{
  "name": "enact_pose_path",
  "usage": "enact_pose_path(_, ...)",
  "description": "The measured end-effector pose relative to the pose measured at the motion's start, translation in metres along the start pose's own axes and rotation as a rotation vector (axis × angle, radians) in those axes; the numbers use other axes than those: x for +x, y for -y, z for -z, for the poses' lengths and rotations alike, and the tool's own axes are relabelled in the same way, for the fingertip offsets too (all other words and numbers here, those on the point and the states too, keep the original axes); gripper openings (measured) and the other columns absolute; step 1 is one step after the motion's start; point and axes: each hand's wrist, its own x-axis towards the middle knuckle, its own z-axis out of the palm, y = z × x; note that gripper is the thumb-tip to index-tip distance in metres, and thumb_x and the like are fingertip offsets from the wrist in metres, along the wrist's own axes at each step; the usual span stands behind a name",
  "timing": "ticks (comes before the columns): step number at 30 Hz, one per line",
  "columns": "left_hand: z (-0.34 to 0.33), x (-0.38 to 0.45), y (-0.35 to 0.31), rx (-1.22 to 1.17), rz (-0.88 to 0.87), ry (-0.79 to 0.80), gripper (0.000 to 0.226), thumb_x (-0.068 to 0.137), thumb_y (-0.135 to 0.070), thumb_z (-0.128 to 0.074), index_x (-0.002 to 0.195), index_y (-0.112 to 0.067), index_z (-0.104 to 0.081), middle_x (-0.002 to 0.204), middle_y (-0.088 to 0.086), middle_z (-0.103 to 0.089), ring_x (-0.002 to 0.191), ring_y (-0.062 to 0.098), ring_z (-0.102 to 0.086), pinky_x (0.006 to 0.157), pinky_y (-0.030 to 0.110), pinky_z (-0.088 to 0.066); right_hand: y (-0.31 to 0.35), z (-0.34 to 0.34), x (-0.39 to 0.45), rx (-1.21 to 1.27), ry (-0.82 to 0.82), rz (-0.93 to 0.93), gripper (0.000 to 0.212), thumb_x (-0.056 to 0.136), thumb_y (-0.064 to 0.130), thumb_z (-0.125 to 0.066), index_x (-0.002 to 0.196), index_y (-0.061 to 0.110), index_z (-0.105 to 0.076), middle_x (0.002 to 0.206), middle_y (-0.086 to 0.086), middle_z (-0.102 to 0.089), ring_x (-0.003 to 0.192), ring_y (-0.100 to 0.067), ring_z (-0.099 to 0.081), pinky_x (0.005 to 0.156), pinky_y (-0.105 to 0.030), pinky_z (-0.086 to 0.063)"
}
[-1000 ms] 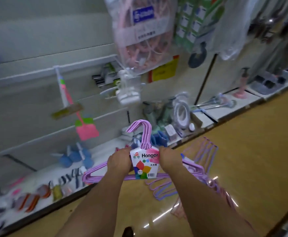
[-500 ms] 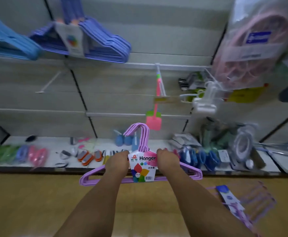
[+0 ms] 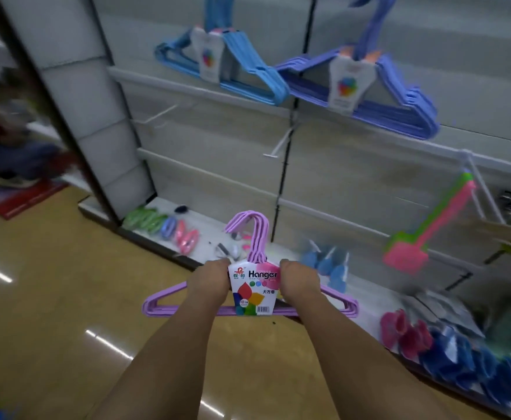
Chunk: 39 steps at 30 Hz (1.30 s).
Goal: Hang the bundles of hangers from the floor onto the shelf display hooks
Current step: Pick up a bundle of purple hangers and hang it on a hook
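Observation:
I hold a bundle of purple hangers (image 3: 258, 241) upright in front of me, its hooks pointing up and a white "Hanger" label on its middle. My left hand (image 3: 210, 278) grips the bundle just left of the label and my right hand (image 3: 299, 281) grips it just right of the label. On the shelf wall above hang a light blue hanger bundle (image 3: 248, 63) and a darker blue-violet bundle (image 3: 399, 95). Two bare display hooks (image 3: 157, 116) (image 3: 280, 144) stick out of the wall below them.
A pink and green brush (image 3: 424, 234) hangs at the right. The bottom shelf (image 3: 205, 228) carries small green, pink and blue items. A shelf end post (image 3: 75, 116) stands at the left, with a red mat (image 3: 20, 197) on the yellow floor (image 3: 51, 313) beyond it.
The view has swung left along the shelf; the floor pile of hangers has left the picture and the blue hung bundles now sit upper centre. Both hands keep the same hold.

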Motion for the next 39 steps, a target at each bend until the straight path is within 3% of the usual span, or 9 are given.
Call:
enact_pose_path(8, 0.034, 0.032, 0.099, -0.035, 0.173, -0.071, 0.036, 0.093, -0.014, -0.037, 0.122, -0.024, -0.056, 0.113, 0.004, -0.064, 0.103, 0.026, -0.061, 0.078, 0.034, -0.047, 0.105, 0.014, 0.062, -0.056, -0.033, 0.169, 0.030, 0.093, 0.007, -0.046, 0.123, 0.008, -0.050, 0.122, -0.009, -0.060, 0.112, -0.028, -0.058, 0.087, -0.036, -0.047)
enact_pose_path(15, 0.072, 0.086, 0.157, -0.094, 0.341, -0.129, 0.022, 0.089, -0.015, -0.044, 0.105, -0.019, -0.059, 0.106, 0.005, -0.065, 0.098, 0.026, -0.061, 0.070, 0.029, -0.042, 0.180, 0.035, 0.137, -0.071, -0.049, 0.299, 0.029, 0.092, 0.001, -0.040, 0.119, 0.005, -0.050, 0.120, -0.012, -0.060, 0.111, -0.031, -0.058, 0.086, -0.037, -0.046)
enact_pose_path(19, 0.095, 0.118, 0.184, -0.099, 0.393, -0.132, 0.022, 0.090, -0.013, -0.043, 0.106, -0.018, -0.058, 0.106, 0.006, -0.065, 0.098, 0.026, -0.061, 0.071, 0.030, -0.042, 0.216, 0.051, 0.179, -0.064, -0.036, 0.338, 0.028, 0.094, 0.005, -0.040, 0.120, 0.008, -0.050, 0.122, -0.010, -0.059, 0.113, -0.029, -0.058, 0.094, -0.039, -0.043)
enact_pose_path(22, 0.112, 0.140, 0.204, -0.096, 0.428, -0.146, 0.021, 0.091, -0.013, -0.044, 0.107, -0.017, -0.057, 0.106, 0.005, -0.065, 0.097, 0.025, -0.061, 0.071, 0.031, -0.044, 0.243, 0.059, 0.209, -0.066, -0.044, 0.371, 0.027, 0.096, 0.007, -0.039, 0.120, 0.009, -0.051, 0.120, -0.010, -0.060, 0.110, -0.028, -0.058, 0.086, -0.037, -0.046)
enact_pose_path(26, 0.129, 0.165, 0.236, -0.106, 0.470, -0.151, 0.021, 0.091, -0.013, -0.044, 0.107, -0.017, -0.056, 0.105, 0.004, -0.065, 0.097, 0.024, -0.061, 0.069, 0.031, -0.043, 0.281, 0.066, 0.241, -0.094, -0.038, 0.415, 0.029, 0.096, 0.006, -0.039, 0.122, 0.008, -0.050, 0.121, -0.010, -0.060, 0.111, -0.029, -0.058, 0.086, -0.037, -0.047)
enact_pose_path(32, 0.151, 0.195, 0.299, -0.141, 0.482, -0.170, 0.017, 0.092, -0.015, -0.045, 0.104, -0.018, -0.056, 0.103, 0.003, -0.065, 0.089, 0.022, -0.060, 0.067, 0.030, -0.043, 0.348, 0.076, 0.276, -0.111, -0.038, 0.438, 0.025, 0.095, 0.007, -0.042, 0.118, 0.010, -0.053, 0.118, -0.009, -0.062, 0.107, -0.028, -0.060, 0.085, -0.037, -0.048)
enact_pose_path(39, 0.193, 0.230, 0.386, -0.081, 0.377, -0.186, 0.024, 0.093, -0.016, -0.043, 0.112, -0.018, -0.057, 0.107, 0.005, -0.065, 0.098, 0.025, -0.062, 0.070, 0.032, -0.045, 0.438, 0.086, 0.300, -0.071, -0.070, 0.355, 0.021, 0.097, 0.010, -0.044, 0.116, 0.010, -0.053, 0.116, -0.009, -0.062, 0.105, -0.026, -0.061, 0.084, -0.037, -0.050)
